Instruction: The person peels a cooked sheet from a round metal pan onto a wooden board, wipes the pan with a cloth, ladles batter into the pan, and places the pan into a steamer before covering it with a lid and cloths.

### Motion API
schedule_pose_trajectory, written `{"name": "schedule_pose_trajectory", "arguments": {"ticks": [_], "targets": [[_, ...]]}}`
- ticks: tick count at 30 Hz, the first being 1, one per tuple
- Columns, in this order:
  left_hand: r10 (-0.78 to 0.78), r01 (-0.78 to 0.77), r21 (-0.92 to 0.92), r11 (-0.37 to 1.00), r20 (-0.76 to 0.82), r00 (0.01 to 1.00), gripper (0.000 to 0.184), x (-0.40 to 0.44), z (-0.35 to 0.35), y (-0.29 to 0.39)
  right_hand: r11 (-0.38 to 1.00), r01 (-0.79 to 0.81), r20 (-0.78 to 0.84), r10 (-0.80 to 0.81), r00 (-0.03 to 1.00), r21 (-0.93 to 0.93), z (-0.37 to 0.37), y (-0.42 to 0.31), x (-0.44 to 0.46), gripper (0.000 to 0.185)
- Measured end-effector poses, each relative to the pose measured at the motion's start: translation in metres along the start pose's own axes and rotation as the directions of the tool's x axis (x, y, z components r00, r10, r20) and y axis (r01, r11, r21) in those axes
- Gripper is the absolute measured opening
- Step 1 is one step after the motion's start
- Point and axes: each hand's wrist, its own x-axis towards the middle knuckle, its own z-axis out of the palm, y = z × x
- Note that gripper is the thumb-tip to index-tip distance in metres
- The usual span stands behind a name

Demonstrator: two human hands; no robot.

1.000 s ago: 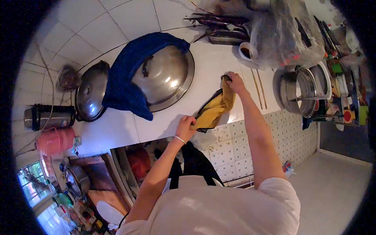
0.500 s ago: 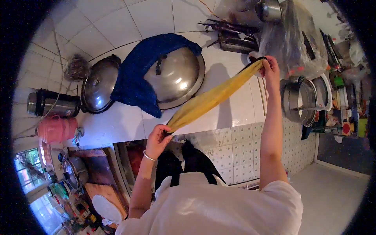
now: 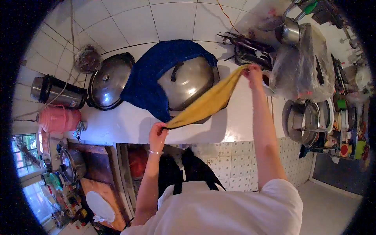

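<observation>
A yellow cloth with a dark edge is stretched slantwise between my two hands, above the counter. My left hand pinches its lower left end near the counter's front edge. My right hand grips its upper right end, close to the plastic-covered items. Behind the cloth stands a large domed metal lid, its lower right part hidden by the cloth. A dark blue cloth drapes over the lid's left and top rim and hangs down at the front.
Left of the blue cloth a second metal lid leans by the wall. A steel thermos and a pink jug stand at the far left. Metal pots and a clear plastic bag are on the right.
Both hands have moved the yellow cloth forward, so it now overlaps the lid's lower right side. My right hand has come leftward, and the cloth hangs more widely spread.
</observation>
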Motion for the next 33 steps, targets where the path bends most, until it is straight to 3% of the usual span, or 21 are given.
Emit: {"name": "schedule_pose_trajectory", "arguments": {"ticks": [1,3,5,10,12,13,15,16,17,19,20,21,23,24,26,27,29,30,31,33], "targets": [[-0.014,0.016,0.040,0.999,-0.072,0.997,0.020,0.014,-0.001,-0.020,0.989,-0.131,0.060,0.127,0.990,0.063,0.011,0.020,0.008,0.013],[-0.006,0.011,0.038,0.999,-0.121,0.993,0.021,0.035,-0.007,-0.060,0.977,-0.198,0.071,0.193,0.979,0.077,0.028,0.066,0.026,0.012],[0.030,0.001,0.148,0.989,-0.207,0.978,0.022,0.052,-0.010,-0.079,0.951,-0.284,0.041,0.281,0.959,0.123,0.045,0.086,0.034,0.009],[0.048,-0.035,0.059,0.998,-0.227,0.973,0.022,0.057,-0.009,-0.079,0.926,-0.285,0.143,0.256,0.956,0.247,0.063,0.117,0.061,0.004],[0.333,-0.134,0.539,0.831,-0.290,0.897,0.022,0.051,-0.009,-0.083,0.925,-0.287,0.187,0.245,0.951,0.250,0.068,0.120,0.059,0.006],[0.320,-0.117,0.544,0.831,-0.297,0.900,0.022,0.047,-0.009,-0.086,0.960,-0.236,0.211,0.202,0.956,0.149,0.070,0.117,0.054,0.006],[0.194,0.083,0.480,0.874,-0.500,0.844,0.025,0.037,-0.010,-0.090,0.977,-0.212,0.264,0.195,0.945,0.038,0.074,0.126,0.041,0.006],[0.194,0.026,0.380,0.925,-0.529,0.826,0.021,0.033,-0.003,-0.081,0.997,-0.047,0.155,0.056,0.986,-0.061,0.068,0.136,0.044,0.010],[0.221,0.031,0.447,0.894,-0.501,0.837,0.018,0.030,-0.002,-0.082,0.978,0.115,0.062,-0.106,0.992,-0.172,0.065,0.145,0.045,0.015],[0.190,-0.033,0.355,0.934,-0.416,0.889,0.017,0.033,0.008,-0.079,0.912,0.216,0.158,-0.170,0.973,-0.348,0.056,0.142,0.029,0.023],[0.084,0.028,0.282,0.959,-0.380,0.921,0.017,0.032,0.019,-0.068,0.920,0.143,0.190,-0.077,0.979,-0.364,0.053,0.160,0.038,0.025],[0.083,0.032,0.284,0.958,-0.383,0.920,0.017,0.036,0.028,-0.070,0.921,0.140,0.193,-0.072,0.979,-0.363,0.056,0.161,0.035,0.025],[0.153,0.010,0.421,0.907,-0.352,0.924,0.019,0.045,0.035,-0.083,0.724,0.302,0.289,-0.146,0.946,-0.620,0.062,0.156,0.028,0.027],[0.153,0.009,0.421,0.907,-0.349,0.925,0.019,0.049,0.033,-0.096,0.724,0.300,0.287,-0.146,0.947,-0.621,0.062,0.154,0.025,0.027],[-0.178,0.174,-0.049,0.984,-0.427,0.887,0.024,0.058,0.031,-0.120,0.827,0.201,0.229,-0.090,0.969,-0.526,0.055,0.144,0.022,0.032],[-0.176,0.168,-0.055,0.984,-0.409,0.896,0.024,0.057,0.035,-0.115,0.822,0.205,0.214,-0.104,0.971,-0.532,0.051,0.137,0.017,0.032],[-0.134,0.073,-0.126,0.989,-0.594,0.793,0.028,0.052,0.041,-0.100,0.668,0.247,0.130,-0.220,0.967,-0.702,0.044,0.125,-0.010,0.034],[-0.220,0.112,-0.212,0.971,-0.604,0.766,0.037,0.056,0.040,-0.110,0.721,0.266,0.180,-0.196,0.964,-0.641,0.047,0.117,-0.029,0.035],[-0.219,0.110,-0.211,0.971,-0.608,0.763,0.037,0.061,0.042,-0.128,0.722,0.268,0.183,-0.195,0.964,-0.638,0.044,0.118,-0.030,0.035],[-0.095,0.086,-0.042,0.995,-0.508,0.856,0.039,0.074,0.034,-0.157,0.584,0.412,0.360,-0.210,0.909,-0.700,0.055,0.138,-0.033,0.037]]}}
